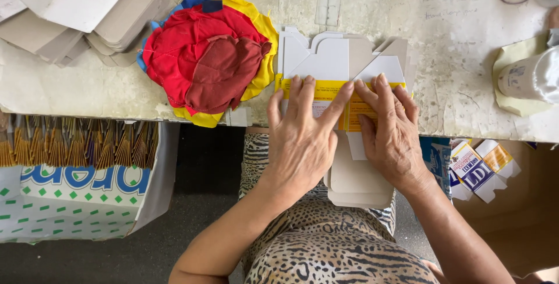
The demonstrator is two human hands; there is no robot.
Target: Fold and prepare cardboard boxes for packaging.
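Left hand (303, 138) and right hand (389, 129) flat, fingers spread, pressing carton blank (340, 71) at table (454, 45) edge. Nothing gripped. Risk: uneven pressure skews fold; overhanging stack could slip off; rag pile (207, 57) close, may snag.

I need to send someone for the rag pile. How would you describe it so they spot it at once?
On the worn white table, look just beside the person's left hand. The rag pile lies between the flat carton blanks and a stack of grey cardboard. It alone is soft cloth: red, yellow, blue.
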